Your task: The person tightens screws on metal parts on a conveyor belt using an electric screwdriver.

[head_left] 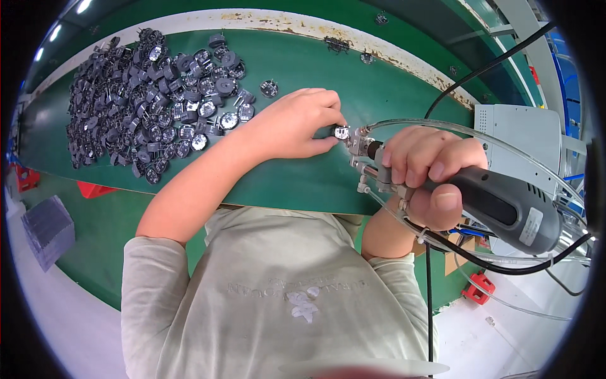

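My left hand point(302, 125) reaches over the green table and pinches a small round part point(341, 132) with a shiny silver face and dark body between thumb and fingers. My right hand point(435, 165) is wrapped around a grey electric screwdriver point(514, 205), held sideways, with a metal head and clear air tubing. The tip of that metal head point(361, 144) is right beside the pinched part; I cannot tell whether they touch. Left of my left arm lies a big heap of similar dark round parts point(136, 101), some silver side up. A single part point(269, 88) sits apart from the heap.
The green table point(290, 183) has a worn white ledge point(278, 20) along its far side. A grey metal box point(519, 136) stands at the right, with black cable and clear hoses crossing nearby. On the floor are a grey box point(47, 230) and a red object point(478, 288).
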{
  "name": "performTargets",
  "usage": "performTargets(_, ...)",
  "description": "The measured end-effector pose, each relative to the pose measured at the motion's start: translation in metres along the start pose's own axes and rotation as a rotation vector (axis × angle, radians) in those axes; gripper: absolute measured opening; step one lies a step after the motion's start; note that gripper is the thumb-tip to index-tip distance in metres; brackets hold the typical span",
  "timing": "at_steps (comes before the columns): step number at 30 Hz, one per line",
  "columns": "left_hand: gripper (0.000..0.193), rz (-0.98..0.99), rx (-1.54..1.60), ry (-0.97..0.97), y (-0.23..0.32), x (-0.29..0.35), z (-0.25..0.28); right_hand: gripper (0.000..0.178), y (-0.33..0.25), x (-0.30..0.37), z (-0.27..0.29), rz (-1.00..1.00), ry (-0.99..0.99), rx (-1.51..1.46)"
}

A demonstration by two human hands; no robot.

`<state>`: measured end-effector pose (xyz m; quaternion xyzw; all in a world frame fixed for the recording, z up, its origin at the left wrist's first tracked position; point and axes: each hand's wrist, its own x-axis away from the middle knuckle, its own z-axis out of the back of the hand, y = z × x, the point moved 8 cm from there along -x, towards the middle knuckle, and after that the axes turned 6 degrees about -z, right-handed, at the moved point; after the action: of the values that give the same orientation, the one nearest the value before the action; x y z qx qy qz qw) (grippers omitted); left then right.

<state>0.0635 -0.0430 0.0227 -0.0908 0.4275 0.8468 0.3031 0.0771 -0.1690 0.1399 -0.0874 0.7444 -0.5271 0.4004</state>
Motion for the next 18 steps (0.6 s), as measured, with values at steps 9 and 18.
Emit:
performTargets(9,0.027,0.012,-0.011,-0.009,-0.0010,0.0013,-0.0004,0.029,-0.0012,-0.0039,-0.0048,-0.004,-0.051,0.035)
performTargets(18,0.026,0.015,-0.014,-0.026,-0.0018,0.0010,-0.0019,0.027,-0.0030,-0.0047,-0.0025,-0.004,-0.091,0.005)
